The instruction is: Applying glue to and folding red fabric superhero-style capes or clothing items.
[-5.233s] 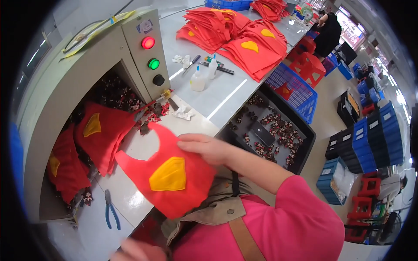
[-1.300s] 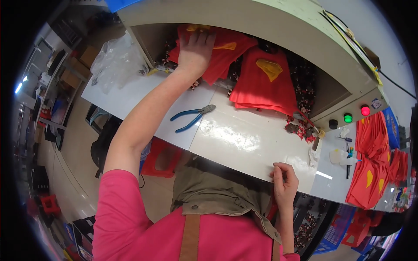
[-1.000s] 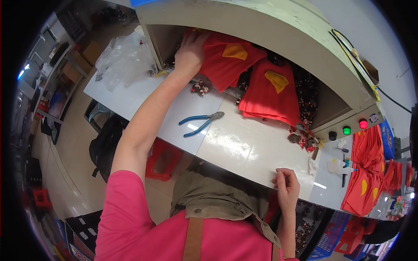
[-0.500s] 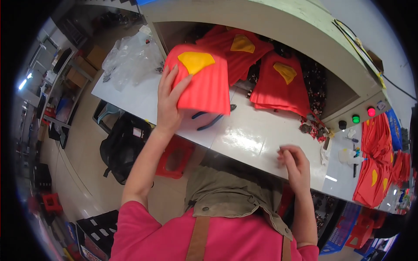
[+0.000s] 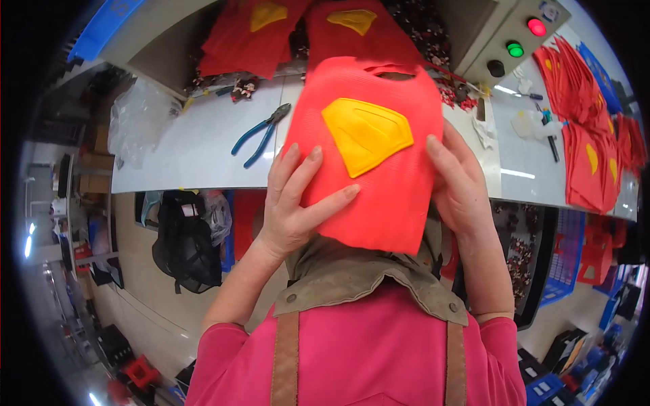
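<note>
A red toy cape with a raised yellow shield-shaped emblem is held up before my body, at the table's near edge. My left hand grips its left side, fingertips and thumb over the front. At the opposite side my right hand closes on the edge, thumb near the front and the other fingers partly hidden behind. Near the cape's upper rim is a dark slot-like opening. Blue-handled pliers lie on the white table to the left of the cape.
More red capes lie inside the grey cabinet ahead, among small dark and red parts. Coloured buttons sit on its right. Stacked capes cover the far right table. A plastic bag and a black backpack are leftward.
The cape has come from over the left of the table to in front of my body. My right hand, empty before, now grips it too. The view has turned rightward.
</note>
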### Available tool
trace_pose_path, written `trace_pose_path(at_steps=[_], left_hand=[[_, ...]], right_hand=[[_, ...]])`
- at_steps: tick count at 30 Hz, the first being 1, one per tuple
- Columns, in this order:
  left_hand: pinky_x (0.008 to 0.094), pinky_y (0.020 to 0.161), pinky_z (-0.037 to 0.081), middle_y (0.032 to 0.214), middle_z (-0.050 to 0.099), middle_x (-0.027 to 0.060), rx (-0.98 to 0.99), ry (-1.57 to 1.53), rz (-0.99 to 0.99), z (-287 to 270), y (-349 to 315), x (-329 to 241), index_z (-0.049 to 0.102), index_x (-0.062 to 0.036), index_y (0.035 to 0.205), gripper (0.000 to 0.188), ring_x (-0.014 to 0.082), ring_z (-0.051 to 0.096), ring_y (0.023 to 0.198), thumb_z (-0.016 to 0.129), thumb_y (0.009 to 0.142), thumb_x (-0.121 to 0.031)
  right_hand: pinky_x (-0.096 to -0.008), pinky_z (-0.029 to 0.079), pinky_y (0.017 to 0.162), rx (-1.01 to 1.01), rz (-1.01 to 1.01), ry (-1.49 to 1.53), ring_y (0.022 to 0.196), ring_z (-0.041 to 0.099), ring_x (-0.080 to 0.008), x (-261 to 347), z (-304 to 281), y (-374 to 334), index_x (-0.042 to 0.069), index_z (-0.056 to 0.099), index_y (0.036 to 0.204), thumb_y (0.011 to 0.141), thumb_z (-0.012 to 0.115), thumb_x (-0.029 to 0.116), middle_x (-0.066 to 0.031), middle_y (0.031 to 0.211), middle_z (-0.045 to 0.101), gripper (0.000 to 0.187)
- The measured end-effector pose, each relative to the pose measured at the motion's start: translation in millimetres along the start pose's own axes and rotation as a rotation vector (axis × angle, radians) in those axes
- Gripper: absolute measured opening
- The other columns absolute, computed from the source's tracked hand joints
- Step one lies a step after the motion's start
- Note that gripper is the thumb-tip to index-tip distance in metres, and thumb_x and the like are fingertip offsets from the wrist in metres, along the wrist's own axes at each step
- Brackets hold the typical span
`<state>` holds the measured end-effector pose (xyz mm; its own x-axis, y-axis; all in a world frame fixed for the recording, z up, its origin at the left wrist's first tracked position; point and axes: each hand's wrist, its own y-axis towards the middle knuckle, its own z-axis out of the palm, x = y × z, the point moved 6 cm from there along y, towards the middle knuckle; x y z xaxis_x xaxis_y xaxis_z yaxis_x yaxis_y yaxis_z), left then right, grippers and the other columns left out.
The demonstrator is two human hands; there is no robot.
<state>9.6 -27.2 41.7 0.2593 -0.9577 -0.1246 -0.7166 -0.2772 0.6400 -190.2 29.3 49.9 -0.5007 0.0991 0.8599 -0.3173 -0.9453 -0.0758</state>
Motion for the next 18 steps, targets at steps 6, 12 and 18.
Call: trace_pose_path(at_steps=[6,12,18], left_hand=[[0.0499,0.112,0.024,0.148,0.025,0.019,0.295,-0.227,-0.155,13,22,-17,0.055,-0.0214,0.13,0.07,0.0397,0.02,0.139,0.08,0.065,-0.028],[0.0449,0.113,0.021,0.152,0.016,0.0209,0.316,-0.594,-0.399,9,49,-4,0.017,-0.0011,0.147,0.122,0.0358,0.015,0.142,0.087,0.056,-0.043],[0.0389,0.108,0.03,0.144,0.037,0.0174,0.292,-0.876,-0.699,15,79,16,0.017,-0.0029,0.148,0.094,0.0262,0.039,0.132,0.072,0.076,-0.025]], right_hand=[[-0.0304,0.042,0.099,-0.063,-0.042,0.021,0.117,0.053,-0.0174,-9,-36,-15,-0.002,0.043,0.133,0.097,0.05,0.013,-0.0115,0.13,0.053,0.04],[-0.0315,0.041,0.101,-0.139,-0.128,0.194,0.119,0.052,-0.0183,3,-51,-15,-0.001,0.042,0.135,0.097,0.05,0.015,-0.0108,0.131,0.053,0.042],[-0.0304,0.039,0.102,-0.018,-0.09,0.045,0.121,0.049,-0.0171,1,-46,-15,-0.002,0.041,0.135,0.098,0.05,0.016,-0.0108,0.132,0.051,0.042]])
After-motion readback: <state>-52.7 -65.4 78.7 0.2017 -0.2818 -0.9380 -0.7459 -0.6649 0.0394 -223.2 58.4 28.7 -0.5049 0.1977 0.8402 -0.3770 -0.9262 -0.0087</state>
